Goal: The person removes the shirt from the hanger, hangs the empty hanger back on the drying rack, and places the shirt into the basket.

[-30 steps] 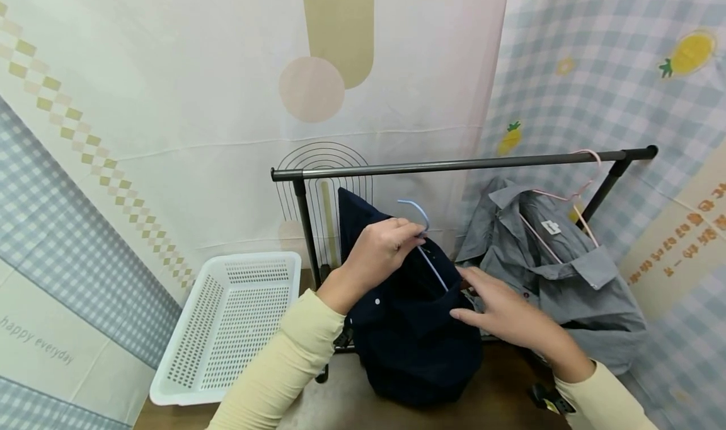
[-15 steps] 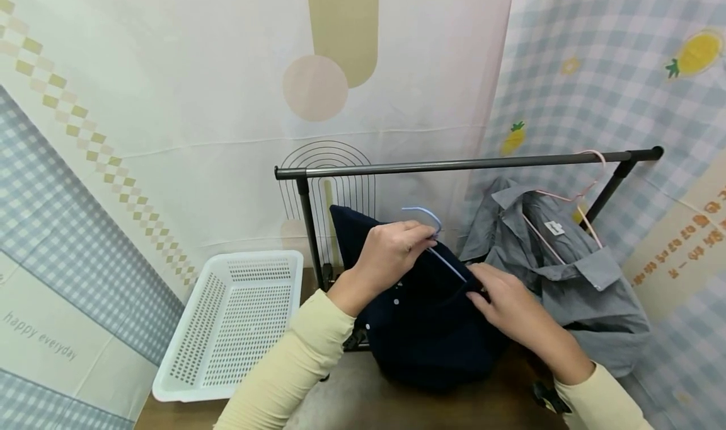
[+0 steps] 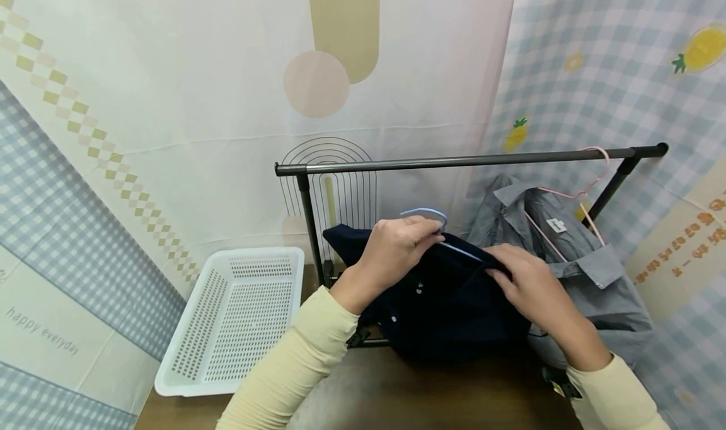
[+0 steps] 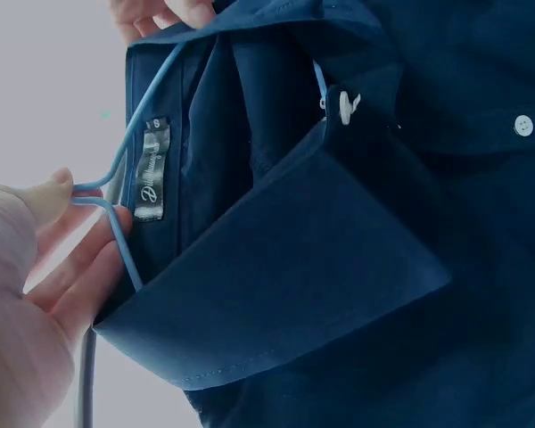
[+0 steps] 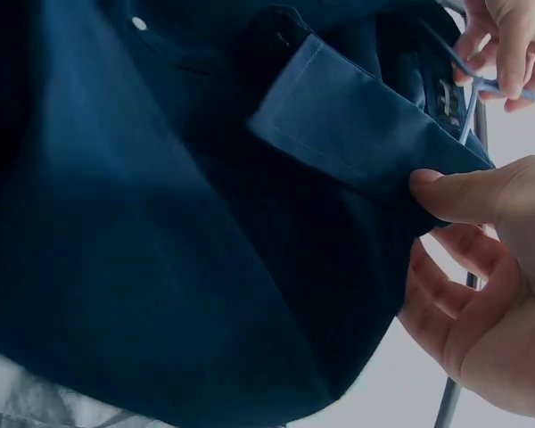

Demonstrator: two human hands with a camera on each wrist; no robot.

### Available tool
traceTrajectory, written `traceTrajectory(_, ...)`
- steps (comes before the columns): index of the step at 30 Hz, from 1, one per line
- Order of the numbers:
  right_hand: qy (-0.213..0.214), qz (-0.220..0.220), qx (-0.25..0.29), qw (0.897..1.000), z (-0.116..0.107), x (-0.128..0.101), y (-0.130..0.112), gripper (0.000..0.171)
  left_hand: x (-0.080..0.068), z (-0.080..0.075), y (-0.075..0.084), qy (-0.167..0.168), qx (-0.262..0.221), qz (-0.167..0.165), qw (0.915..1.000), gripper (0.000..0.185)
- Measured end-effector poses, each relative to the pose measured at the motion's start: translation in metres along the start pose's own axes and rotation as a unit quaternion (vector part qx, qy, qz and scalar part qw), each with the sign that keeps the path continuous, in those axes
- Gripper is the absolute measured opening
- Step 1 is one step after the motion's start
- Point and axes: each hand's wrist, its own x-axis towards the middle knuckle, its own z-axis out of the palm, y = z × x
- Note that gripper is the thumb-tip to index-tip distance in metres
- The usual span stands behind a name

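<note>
Head view: left hand pinches the blue hanger at its neck, just below the rail. Right hand, fingers curled, grips the navy shirt shoulder, left of the grey shirt.

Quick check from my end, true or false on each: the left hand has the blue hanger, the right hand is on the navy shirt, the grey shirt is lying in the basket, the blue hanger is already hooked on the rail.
1. The left hand pinches the blue hanger at its neck: true.
2. The right hand grips the navy shirt near its collar: true.
3. The grey shirt lies in the white basket: false; it hangs on a pink hanger from the rail.
4. The blue hanger is hooked on the rail: false; its hook sits below the rail, clear of it.
</note>
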Motion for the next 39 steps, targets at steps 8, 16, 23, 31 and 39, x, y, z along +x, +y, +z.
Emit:
traceTrajectory(8,-0.002,0.020,0.016,1.000,-0.009,0.008,0.013,0.037,0.011,-0.003,0.017,0.000,0.020,-0.026,0.9995,0.012)
traceTrajectory(16,0.001,0.036,0.030,0.999,-0.007,0.015,0.016,0.037,0.017,-0.010,0.026,0.001,0.066,-0.059,0.9961,0.015)
traceTrajectory(23,-0.004,0.056,0.064,0.996,0.002,0.023,0.012,0.041,0.020,-0.023,0.029,0.010,0.084,-0.078,0.9934,0.019)
traceTrajectory(31,-0.008,0.050,0.106,0.993,0.017,0.031,-0.001,0.064,0.017,-0.041,0.021,0.003,0.067,-0.113,0.9913,0.021)
traceTrajectory(39,0.008,0.002,0.141,0.990,0.039,0.037,-0.011,0.061,0.004,-0.051,0.008,0.018,0.051,-0.150,0.9872,0.022)
